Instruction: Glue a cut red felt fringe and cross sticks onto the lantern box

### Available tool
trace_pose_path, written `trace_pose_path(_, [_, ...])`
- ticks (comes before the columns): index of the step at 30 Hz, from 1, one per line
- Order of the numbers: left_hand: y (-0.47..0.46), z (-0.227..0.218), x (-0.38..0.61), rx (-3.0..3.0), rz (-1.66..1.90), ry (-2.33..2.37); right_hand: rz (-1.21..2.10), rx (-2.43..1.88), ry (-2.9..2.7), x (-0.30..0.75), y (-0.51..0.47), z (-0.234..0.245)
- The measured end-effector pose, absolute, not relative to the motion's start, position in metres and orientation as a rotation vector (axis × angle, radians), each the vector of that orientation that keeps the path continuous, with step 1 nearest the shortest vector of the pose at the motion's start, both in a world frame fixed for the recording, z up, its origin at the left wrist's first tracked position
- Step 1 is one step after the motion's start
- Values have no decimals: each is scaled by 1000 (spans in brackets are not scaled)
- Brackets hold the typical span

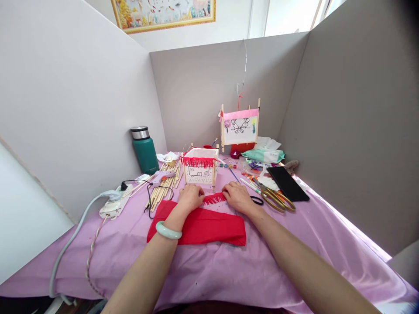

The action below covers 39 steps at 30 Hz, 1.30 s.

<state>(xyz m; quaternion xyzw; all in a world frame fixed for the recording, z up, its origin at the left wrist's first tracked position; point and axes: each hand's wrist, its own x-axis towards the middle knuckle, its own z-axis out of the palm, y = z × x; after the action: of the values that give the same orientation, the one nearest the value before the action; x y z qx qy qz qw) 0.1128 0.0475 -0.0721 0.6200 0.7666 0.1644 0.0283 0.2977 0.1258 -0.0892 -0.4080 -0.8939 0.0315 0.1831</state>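
Note:
A short red fringed strip (214,199) stretches between my hands, its cut fringe pointing towards me. My left hand (191,197), wearing a pale bracelet (168,230) at the wrist, is closed on the strip's left end. At the other end my right hand (238,197) pinches it, with the fingertips partly hidden. Just beyond stands a small box-shaped lantern (199,172) of sticks and white panels, with a drawn house and red fringe along its top edge. A folded red cloth (212,226) lies flat under my left wrist.
Wooden sticks (168,183), a glue gun (163,176), a power strip (114,207) and a green bottle (145,150) are on the left. To the right lie gold-handled scissors (276,198) and a black phone (288,183). A second lantern (240,128) hangs behind.

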Motion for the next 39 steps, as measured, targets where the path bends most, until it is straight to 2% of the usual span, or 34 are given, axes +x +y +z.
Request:
trace_pose_path(8, [50,-72,114,1881,677,2309,182,-991,-2444,298,123,-83])
trace_pose_path(17, [54,-76,109,1643,1088,1634,593,-766,-2109,306,122,-75])
trace_pose_path(26, [45,-63,113,1374,1252,1468,809,-724,-2113,308,120,-71])
trace_pose_path(34, [48,-71,118,1621,1177,1438,474,-573,-2313,295,105,-74])
trace_pose_path(39, [50,-72,120,1530,1252,1362,545,-678,-2264,290,103,-79])
